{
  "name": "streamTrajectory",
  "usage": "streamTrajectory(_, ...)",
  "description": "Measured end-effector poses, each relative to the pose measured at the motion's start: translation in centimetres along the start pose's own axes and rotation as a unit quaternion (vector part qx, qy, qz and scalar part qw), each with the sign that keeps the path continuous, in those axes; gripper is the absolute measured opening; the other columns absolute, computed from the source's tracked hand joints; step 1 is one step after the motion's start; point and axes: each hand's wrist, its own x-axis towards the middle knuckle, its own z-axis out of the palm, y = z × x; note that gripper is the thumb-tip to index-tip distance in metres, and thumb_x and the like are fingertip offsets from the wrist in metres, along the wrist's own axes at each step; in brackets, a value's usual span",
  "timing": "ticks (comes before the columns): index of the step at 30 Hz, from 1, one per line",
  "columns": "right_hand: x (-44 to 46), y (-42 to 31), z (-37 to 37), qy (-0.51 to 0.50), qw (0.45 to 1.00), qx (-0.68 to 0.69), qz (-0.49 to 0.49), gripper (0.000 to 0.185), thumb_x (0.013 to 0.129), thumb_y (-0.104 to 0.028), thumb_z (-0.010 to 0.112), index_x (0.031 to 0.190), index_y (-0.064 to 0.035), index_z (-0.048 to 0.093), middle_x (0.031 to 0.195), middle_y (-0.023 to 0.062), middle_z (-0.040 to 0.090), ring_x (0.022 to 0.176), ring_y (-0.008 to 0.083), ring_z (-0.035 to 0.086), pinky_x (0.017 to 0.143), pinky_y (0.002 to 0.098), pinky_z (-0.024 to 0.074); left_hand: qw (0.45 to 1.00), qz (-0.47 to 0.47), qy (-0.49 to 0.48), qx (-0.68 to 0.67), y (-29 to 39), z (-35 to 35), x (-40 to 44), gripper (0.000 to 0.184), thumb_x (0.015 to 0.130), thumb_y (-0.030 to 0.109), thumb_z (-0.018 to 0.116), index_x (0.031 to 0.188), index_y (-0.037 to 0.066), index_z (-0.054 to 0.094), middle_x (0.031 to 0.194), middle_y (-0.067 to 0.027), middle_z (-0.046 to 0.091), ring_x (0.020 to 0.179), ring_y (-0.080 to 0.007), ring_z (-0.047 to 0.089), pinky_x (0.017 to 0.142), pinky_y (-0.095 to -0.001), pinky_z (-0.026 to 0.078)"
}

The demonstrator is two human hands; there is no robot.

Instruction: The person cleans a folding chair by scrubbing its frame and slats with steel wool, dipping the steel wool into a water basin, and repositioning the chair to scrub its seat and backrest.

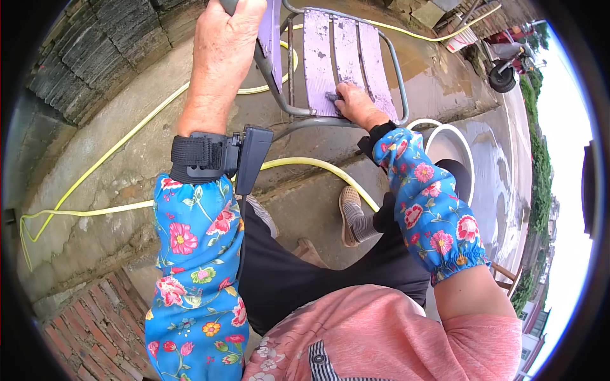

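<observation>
A chair with purple slats and a grey metal frame stands in front of me, its purple paint worn in dark patches. At the top, my left hand is wrapped round the grey tube of the chair's frame beside the purple backrest. My right hand rests on the near part of the seat slats, fingers closed on a small dark grey scrubbing pad. Both forearms wear blue floral sleeves.
A yellow hose loops over the wet concrete around the chair. To the right stands a white-rimmed basin. Farther off are a white bucket and a motorcycle. Stacked grey tiles line the left; bricks lie lower left.
</observation>
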Motion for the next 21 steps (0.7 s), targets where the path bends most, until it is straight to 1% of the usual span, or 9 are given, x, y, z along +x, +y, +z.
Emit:
streamTrajectory(1,-1.3,0.8,0.1,-0.015,0.999,-0.025,0.041,0.023,0.080,-0.012,0.063,0.098,0.0007,0.057,0.094,0.0230,0.061,0.095,0.0406,0.059,0.086,0.0475,0.0471,1.000,-0.015,-0.006,0.007,0.4,0.0,-0.2,0.039,0.096,0.032,0.058,0.117,-0.002,0.058,0.099,-0.0030,0.061,0.092,-0.0122,0.054,0.083,-0.0278,0.044)
streamTrajectory(2,-2.3,0.4,0.4,0.025,0.999,-0.006,0.040,0.021,0.081,-0.014,0.063,0.096,-0.0006,0.056,0.095,0.0231,0.060,0.094,0.0419,0.058,0.085,0.0487,0.0469,1.000,-0.015,0.007,0.020,0.0,0.1,-0.2,0.039,0.095,0.031,0.058,0.117,-0.001,0.058,0.099,-0.0028,0.061,0.091,-0.0120,0.054,0.083,-0.0278,0.044)
streamTrajectory(6,-0.6,-6.1,3.0,0.027,0.997,0.070,0.008,0.020,0.082,-0.015,0.064,0.096,-0.0018,0.055,0.095,0.0228,0.059,0.091,0.0424,0.058,0.081,0.0495,0.0479,1.000,-0.005,0.018,0.002,-0.8,0.4,0.3,0.039,0.095,0.030,0.057,0.117,-0.002,0.058,0.099,-0.0050,0.061,0.093,-0.0124,0.054,0.084,-0.0276,0.044)
streamTrajectory(7,-0.1,-8.0,4.1,0.045,0.995,0.092,-0.007,0.020,0.082,-0.014,0.064,0.095,-0.0023,0.055,0.094,0.0225,0.058,0.091,0.0423,0.058,0.080,0.0493,0.0484,0.998,0.010,0.052,-0.024,-1.0,0.8,0.4,0.031,0.090,0.023,0.062,0.109,-0.002,0.063,0.092,-0.0044,0.063,0.085,-0.0122,0.057,0.076,-0.0266,0.046)
streamTrajectory(9,-0.3,-9.8,3.5,0.053,0.994,0.085,0.040,0.019,0.083,-0.016,0.062,0.098,-0.0047,0.057,0.092,0.0209,0.058,0.090,0.0424,0.058,0.079,0.0492,0.0471,0.998,-0.061,0.001,-0.007,-1.3,-0.3,0.5,0.048,0.094,0.037,0.059,0.129,0.005,0.057,0.106,-0.0053,0.064,0.094,-0.0117,0.061,0.080,-0.0279,0.051)
streamTrajectory(13,-3.4,-4.5,1.2,0.047,0.996,0.066,-0.036,0.017,0.083,-0.014,0.063,0.094,-0.0052,0.055,0.093,0.0189,0.058,0.090,0.0401,0.059,0.078,0.0482,0.0494,0.996,-0.086,-0.007,-0.013,-0.9,-0.6,0.3,0.050,0.094,0.040,0.059,0.131,0.006,0.055,0.112,-0.0100,0.062,0.096,-0.0163,0.064,0.081,-0.0312,0.054)
streamTrajectory(16,-5.5,1.7,-0.7,0.052,0.998,0.015,0.021,0.017,0.083,-0.014,0.063,0.097,-0.0057,0.058,0.095,0.0180,0.059,0.090,0.0409,0.059,0.078,0.0489,0.0487,0.995,-0.098,-0.005,-0.009,-0.4,-0.5,0.3,0.050,0.093,0.039,0.060,0.131,0.006,0.056,0.112,-0.0090,0.062,0.096,-0.0150,0.063,0.081,-0.0309,0.053)
streamTrajectory(17,-6.2,2.6,-1.1,0.044,0.996,-0.010,0.076,0.016,0.083,-0.014,0.063,0.096,-0.0051,0.058,0.096,0.0183,0.060,0.090,0.0416,0.059,0.078,0.0496,0.0484,0.995,-0.097,0.000,-0.008,-0.7,-0.6,0.4,0.050,0.093,0.039,0.060,0.131,0.006,0.056,0.112,-0.0090,0.062,0.096,-0.0150,0.063,0.081,-0.0309,0.053)
streamTrajectory(21,-6.9,3.0,0.7,0.125,0.984,-0.002,0.125,0.017,0.082,-0.012,0.063,0.096,-0.0044,0.057,0.094,0.0215,0.059,0.088,0.0429,0.058,0.078,0.0505,0.0474,0.996,-0.088,0.022,-0.020,-1.7,-0.3,0.5,0.052,0.092,0.039,0.063,0.130,0.005,0.056,0.113,-0.0070,0.062,0.095,-0.0130,0.061,0.079,-0.0285,0.051)
